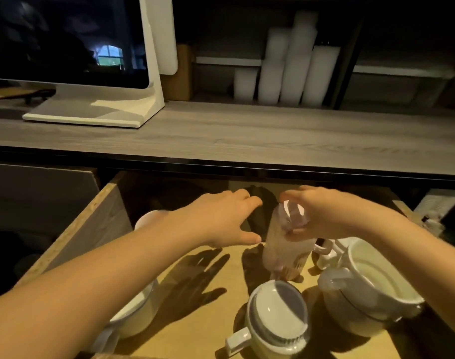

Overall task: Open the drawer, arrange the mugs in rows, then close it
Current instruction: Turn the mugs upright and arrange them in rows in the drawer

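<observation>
Drawer (102, 224) is standing pulled out below the table (247, 136); step one of the task looks done. Arranging is under way, closing is not yet begun.

Right hand (322, 213) is holding a tall pale pink mug (285, 247) by its rim, fingers (296, 230) closed on the lip. The mug is tilting, mouth toward the back of the drawer; whether its base is touching the drawer floor I cannot tell. It is sitting mid-drawer, near centre.

Left hand (221, 218) is hovering just beside that mug, fingers spread and holding nothing. A dark object (260, 200) is lying behind both hands, too dim to identify.

Other mugs in the drawer:
- a white mug with a grey-shaded interior (278, 317), near front, handle pointing left;
- a large white mug (371, 288) at right, another looking nested beneath it;
- a small white mug (324, 251), partly hidden between the pink one and the large one;
- a white mug at left (135, 314), mostly under the left forearm;
- a pale rim further back at left (148, 218), little of it showing.

Judgement: no clear rows are forming yet; the mugs are sitting scattered, with bare floor in the middle. Most of the arranging is remaining, then the closing.
</observation>
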Tool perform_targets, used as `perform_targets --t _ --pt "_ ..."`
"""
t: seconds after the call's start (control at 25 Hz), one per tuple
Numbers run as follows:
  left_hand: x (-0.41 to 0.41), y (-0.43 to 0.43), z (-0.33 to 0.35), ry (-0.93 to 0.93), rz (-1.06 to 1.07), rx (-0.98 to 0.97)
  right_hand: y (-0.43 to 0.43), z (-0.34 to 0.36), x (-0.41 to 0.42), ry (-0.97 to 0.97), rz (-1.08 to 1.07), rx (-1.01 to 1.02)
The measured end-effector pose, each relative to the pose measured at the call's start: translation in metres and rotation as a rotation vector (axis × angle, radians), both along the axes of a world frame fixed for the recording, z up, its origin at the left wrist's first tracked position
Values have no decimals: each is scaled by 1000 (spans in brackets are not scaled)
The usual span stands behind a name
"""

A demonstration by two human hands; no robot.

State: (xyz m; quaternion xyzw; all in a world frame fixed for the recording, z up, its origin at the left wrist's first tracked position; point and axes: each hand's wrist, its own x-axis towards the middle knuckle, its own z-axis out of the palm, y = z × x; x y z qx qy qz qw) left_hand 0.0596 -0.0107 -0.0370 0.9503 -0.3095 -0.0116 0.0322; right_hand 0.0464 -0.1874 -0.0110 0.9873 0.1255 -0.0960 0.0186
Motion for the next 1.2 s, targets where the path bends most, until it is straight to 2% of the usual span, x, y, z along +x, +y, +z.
perform_targets --t 0.28,0.48,0.6,0.76,0.88,1.0,1.2 --pt "-9 12 -22 77 0 -102 -13 -25 4 -89 -34 100" --pt "-8 14 -20 104 24 -190 -20 -20 1 -128 -83 298" --pt "-6 16 -21 158 35 -289 -26 -11 2 -116 -96 538" --pt "-5 16 -20 197 18 -494 -27 -2 0 81 -220 1074" --pt "-5 15 -18 168 11 -656 -27 -7 1 278 -270 1343" --pt "-8 15 -15 125 15 -750 -25 -16 3 419 -251 1470" --pt "-10 16 -9 93 2 -814 -22 -21 0 559 -251 1499"
